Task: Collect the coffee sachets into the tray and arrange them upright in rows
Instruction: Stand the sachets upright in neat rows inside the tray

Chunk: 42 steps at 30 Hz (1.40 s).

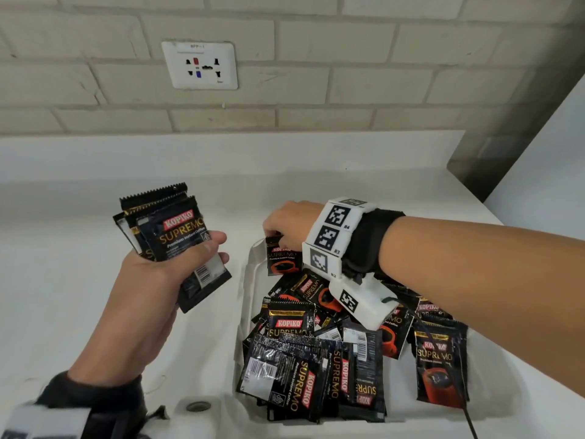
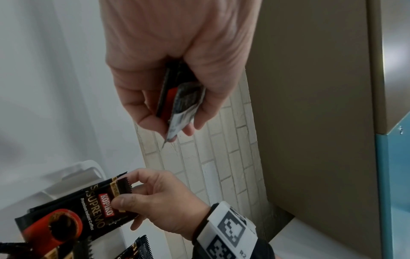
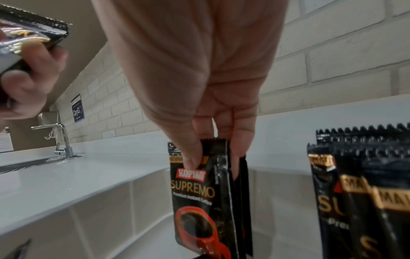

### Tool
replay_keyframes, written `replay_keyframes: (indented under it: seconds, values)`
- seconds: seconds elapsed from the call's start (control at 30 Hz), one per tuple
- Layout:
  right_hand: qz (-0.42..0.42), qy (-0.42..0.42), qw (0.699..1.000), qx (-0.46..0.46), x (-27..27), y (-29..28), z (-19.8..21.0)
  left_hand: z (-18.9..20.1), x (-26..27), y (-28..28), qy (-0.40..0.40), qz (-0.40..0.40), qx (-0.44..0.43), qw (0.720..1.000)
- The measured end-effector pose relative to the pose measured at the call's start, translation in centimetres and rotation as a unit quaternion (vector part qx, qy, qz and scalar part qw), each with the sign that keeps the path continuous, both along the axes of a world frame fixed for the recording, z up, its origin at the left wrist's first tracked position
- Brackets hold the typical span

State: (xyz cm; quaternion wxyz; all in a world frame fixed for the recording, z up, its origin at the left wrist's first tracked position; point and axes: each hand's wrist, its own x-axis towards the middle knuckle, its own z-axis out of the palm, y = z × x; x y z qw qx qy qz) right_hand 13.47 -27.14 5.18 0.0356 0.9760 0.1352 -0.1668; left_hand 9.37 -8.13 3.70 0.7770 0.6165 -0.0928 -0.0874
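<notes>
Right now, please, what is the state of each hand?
Left hand: grips a bundle of coffee sachets.
Right hand: pinches upright sachets at the tray corner.

Bare white counter (image 1: 104, 327) left of white tray (image 1: 242, 299): open passage. Back strip of counter up to brick wall (image 1: 316, 90) also free. Tray front and middle choked by loose heap of sachets (image 1: 316, 359). Far left tray corner taken by right hand (image 1: 285, 223) pinching upright sachet (image 1: 280, 259). Left hand (image 1: 171, 264) with bundle of sachets (image 1: 171, 236) above counter, left of tray. Grey panel (image 1: 506, 137) closes off right rear.
</notes>
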Motion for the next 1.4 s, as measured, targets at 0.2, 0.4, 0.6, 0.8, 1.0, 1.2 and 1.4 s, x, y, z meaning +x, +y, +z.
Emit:
replay_keyframes:
  seconds: [0.2, 0.4, 0.6, 0.8, 1.0, 1.2, 1.4]
  values:
    - [0.016, 0.067, 0.997, -0.024, 0.2, 0.1, 0.0, 0.3, -0.2, -0.3, 0.006, -0.022, 0.019, 1.000]
    - [0.010, 0.095, 0.995, -0.018, 0.4, -0.2, 0.1, 0.6, -0.2, -0.1, -0.004, -0.036, 0.036, 0.999]
    - [-0.027, 0.024, 0.998, 0.050, 0.2, -1.1, 0.4, 0.5, -0.2, -0.1, 0.007, -0.040, 0.045, 0.998]
    - [-0.033, -0.048, 0.997, 0.053, -0.3, -1.5, 1.2, 0.0, -0.2, -0.4, 0.052, -0.041, 0.044, 0.997]
    - [-0.072, -0.102, 0.989, 0.079, -1.9, -3.3, 4.8, -0.1, -0.2, -0.6, 0.089, -0.035, 0.029, 0.995]
    - [-0.107, -0.009, 0.973, 0.205, -6.6, -4.8, 6.4, 0.7, -1.2, -1.5, 0.176, -0.111, -0.054, 0.977]
    - [-0.180, 0.033, 0.916, 0.357, -11.8, -4.1, 4.9, 0.6, -3.4, -4.4, 0.212, -0.186, -0.029, 0.959]
